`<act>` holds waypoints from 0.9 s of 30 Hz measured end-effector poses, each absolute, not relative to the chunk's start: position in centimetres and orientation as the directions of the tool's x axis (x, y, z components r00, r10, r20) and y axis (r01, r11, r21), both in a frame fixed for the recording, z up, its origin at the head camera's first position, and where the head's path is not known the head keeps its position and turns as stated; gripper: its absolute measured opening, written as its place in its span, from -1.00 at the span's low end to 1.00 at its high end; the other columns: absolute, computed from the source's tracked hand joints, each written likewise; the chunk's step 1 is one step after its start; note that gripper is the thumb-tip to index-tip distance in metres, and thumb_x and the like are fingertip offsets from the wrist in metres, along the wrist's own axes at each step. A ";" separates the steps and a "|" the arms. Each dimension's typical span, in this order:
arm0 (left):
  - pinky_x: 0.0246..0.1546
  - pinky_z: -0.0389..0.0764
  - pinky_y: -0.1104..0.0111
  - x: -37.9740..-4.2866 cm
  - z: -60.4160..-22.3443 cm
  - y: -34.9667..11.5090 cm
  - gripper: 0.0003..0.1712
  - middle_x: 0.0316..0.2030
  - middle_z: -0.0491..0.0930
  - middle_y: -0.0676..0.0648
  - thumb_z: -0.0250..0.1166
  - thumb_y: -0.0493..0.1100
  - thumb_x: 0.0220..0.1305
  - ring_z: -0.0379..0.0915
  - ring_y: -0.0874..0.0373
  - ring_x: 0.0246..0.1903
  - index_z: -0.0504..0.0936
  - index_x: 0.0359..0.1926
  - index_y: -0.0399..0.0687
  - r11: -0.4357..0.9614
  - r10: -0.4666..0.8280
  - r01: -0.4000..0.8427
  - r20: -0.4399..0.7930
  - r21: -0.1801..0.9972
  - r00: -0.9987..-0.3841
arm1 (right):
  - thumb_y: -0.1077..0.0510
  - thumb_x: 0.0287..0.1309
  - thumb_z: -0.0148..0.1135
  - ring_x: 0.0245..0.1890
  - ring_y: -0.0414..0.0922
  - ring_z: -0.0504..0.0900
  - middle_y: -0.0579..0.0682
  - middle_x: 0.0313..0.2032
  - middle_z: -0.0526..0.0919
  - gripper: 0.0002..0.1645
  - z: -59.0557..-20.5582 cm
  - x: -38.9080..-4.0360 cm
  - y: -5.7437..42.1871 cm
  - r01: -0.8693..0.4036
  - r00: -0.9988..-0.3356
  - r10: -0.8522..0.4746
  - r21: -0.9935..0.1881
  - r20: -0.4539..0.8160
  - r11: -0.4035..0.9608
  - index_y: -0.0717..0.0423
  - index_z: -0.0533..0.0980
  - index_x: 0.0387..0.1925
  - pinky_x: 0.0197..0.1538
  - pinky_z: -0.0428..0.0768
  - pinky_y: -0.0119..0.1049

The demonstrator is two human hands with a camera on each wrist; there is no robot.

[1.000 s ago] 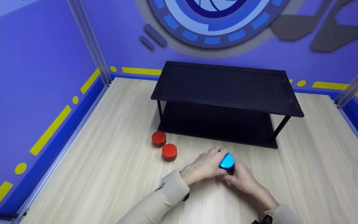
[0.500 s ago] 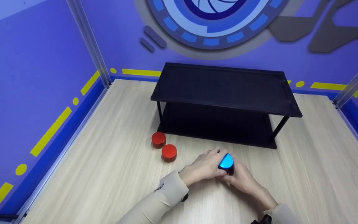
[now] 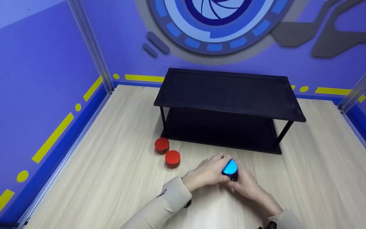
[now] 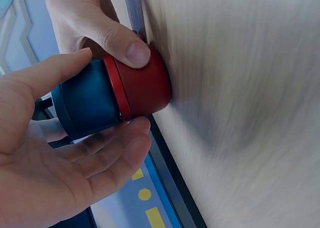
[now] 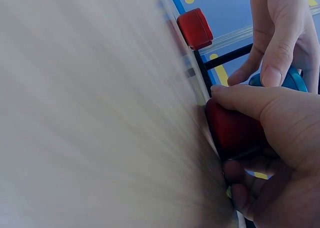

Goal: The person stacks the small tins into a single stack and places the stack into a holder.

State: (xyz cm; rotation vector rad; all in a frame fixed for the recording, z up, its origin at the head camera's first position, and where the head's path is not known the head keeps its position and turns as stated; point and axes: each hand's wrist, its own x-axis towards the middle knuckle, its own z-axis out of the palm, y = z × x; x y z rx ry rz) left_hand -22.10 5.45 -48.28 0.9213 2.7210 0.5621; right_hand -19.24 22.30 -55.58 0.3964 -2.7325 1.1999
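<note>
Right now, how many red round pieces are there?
3: one red piece near the front left corner of the black shelf, a second beside the first, the third in the right hand, under the blue piece. The shelf may hide more.

1. The blue cylinder [image 4: 90, 100] is showing a smooth, satin, metallic-looking side, while its top is gleaming glossily.
2. Under it, the red cylinder [image 4: 145, 83] is looking like smooth coloured metal, with a shinier band edging the side toward the blue.
3. At left, the far red disc [image 3: 162, 144] and near red disc [image 3: 172, 158] are carrying a smooth satin finish.
4. The black shelf [image 3: 227, 92] is looking smooth and mostly matt; metal or plastic is staying unclear.
5. The bench [image 3: 106, 165] is displaying pale wood grain, softly sheened.
6. The left sleeve [image 3: 156, 208] and right sleeve [image 3: 286, 220] are looking like matt cloth, the left one creasing.
7. The far-left post [image 3: 91, 47] is looking like bare metal.
</note>
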 end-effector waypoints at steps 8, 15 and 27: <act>0.01 0.53 0.26 -22.2 -48.3 5.5 -0.33 0.09 0.46 0.07 0.41 0.03 0.11 0.46 0.16 0.05 0.37 0.24 0.30 0.731 0.618 0.538 -0.072 0.420 -0.783 | 0.23 -0.19 0.53 0.05 0.00 0.60 0.11 -0.01 0.62 -0.16 -55.8 -19.3 22.3 -0.305 -0.952 -0.189 -0.698 0.240 0.648 0.34 0.33 0.16 0.14 0.54 -0.03; -0.04 0.55 0.30 -22.3 -48.6 5.4 -0.34 0.06 0.47 0.07 0.41 0.03 0.11 0.46 0.18 0.02 0.38 0.23 0.26 0.717 0.631 0.558 -0.048 0.419 -0.775 | 0.26 -0.18 0.51 0.07 0.02 0.59 0.11 0.01 0.61 -0.16 -55.9 -19.2 22.2 -0.295 -0.955 -0.188 -0.700 0.227 0.650 0.33 0.32 0.17 0.16 0.52 -0.01; -0.03 0.54 0.28 -22.3 -49.0 5.4 -0.31 0.08 0.45 0.08 0.41 0.03 0.11 0.46 0.18 0.02 0.36 0.27 0.28 0.714 0.620 0.541 -0.041 0.444 -0.784 | 0.28 -0.20 0.52 0.09 -0.05 0.55 0.02 0.02 0.57 -0.14 -56.2 -18.9 21.8 -0.265 -0.963 -0.147 -0.706 0.224 0.657 0.26 0.32 0.20 0.19 0.49 -0.02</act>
